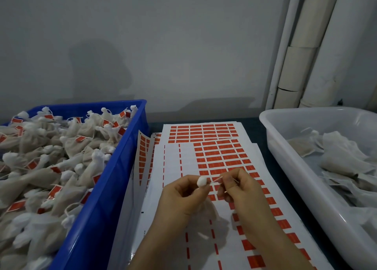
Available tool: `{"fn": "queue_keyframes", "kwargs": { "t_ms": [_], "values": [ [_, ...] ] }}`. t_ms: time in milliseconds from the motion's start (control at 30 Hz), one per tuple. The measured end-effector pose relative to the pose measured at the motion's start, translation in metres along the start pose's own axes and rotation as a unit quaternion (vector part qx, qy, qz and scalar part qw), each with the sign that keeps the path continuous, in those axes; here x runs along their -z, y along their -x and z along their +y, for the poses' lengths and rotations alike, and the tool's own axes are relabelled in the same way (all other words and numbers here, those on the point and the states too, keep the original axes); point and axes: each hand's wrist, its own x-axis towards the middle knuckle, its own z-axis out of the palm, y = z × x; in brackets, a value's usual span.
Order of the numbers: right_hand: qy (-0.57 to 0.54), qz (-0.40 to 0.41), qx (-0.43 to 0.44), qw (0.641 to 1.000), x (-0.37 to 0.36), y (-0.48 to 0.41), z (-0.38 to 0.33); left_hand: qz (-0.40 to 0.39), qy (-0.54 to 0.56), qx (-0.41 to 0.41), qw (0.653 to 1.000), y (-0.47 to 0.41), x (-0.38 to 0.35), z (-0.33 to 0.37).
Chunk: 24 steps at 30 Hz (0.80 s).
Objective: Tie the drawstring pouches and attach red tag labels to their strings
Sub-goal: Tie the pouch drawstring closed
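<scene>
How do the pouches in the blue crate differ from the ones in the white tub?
The crate pouches are cinched with bunched tops; the tub pouches lie flat. Many crate pouches carry red tags; no tags show on the tub pouches. Crate pouches are heaped high; tub pouches sit low. Both are pale fabric.

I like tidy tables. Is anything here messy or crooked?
Only the label sheets: the stack is fanned out unevenly, and one sheet curls up against the blue crate. Nothing looks spilled or torn.
</scene>
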Motion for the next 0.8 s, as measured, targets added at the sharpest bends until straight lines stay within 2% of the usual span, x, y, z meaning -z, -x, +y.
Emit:
{"fn": "queue_keyframes", "kwargs": {
  "t_ms": [100, 167, 267, 400, 600, 700, 800],
  "values": [
    [-0.1, -0.045, -0.043, 0.993, -0.0014, 0.0024, -0.0018, 0.013, 0.014, -0.015, 1.0, 0.0007, 0.0021, 0.0021],
    [-0.192, -0.081, -0.081, 0.975, -0.0033, 0.0049, -0.0038, 0.018, 0.029, -0.014, 0.999, 0.0005, 0.0032, 0.0026],
    [-0.251, -0.089, -0.096, 0.959, -0.0042, 0.0045, -0.0064, 0.03, 0.019, -0.002, 0.999, -0.0009, 0.001, 0.0016],
    [-0.256, -0.064, -0.094, 0.96, -0.0019, -0.0001, -0.0052, 0.037, -0.022, -0.006, 0.999, -0.0004, -0.0057, 0.0],
    [-0.231, -0.057, -0.075, 0.968, -0.0023, -0.002, -0.0031, 0.032, -0.008, -0.005, 0.999, -0.0015, -0.0041, 0.0015],
    [-0.216, -0.039, -0.069, 0.973, -0.0001, -0.0023, -0.0019, -0.015, -0.019, 0.013, 1.0, 0.0015, -0.0032, 0.0015],
    [-0.145, -0.023, -0.034, 0.989, 0.0032, -0.002, 0.001, -0.077, -0.016, 0.034, 0.996, 0.0033, -0.0009, 0.0015]
  ]
}}
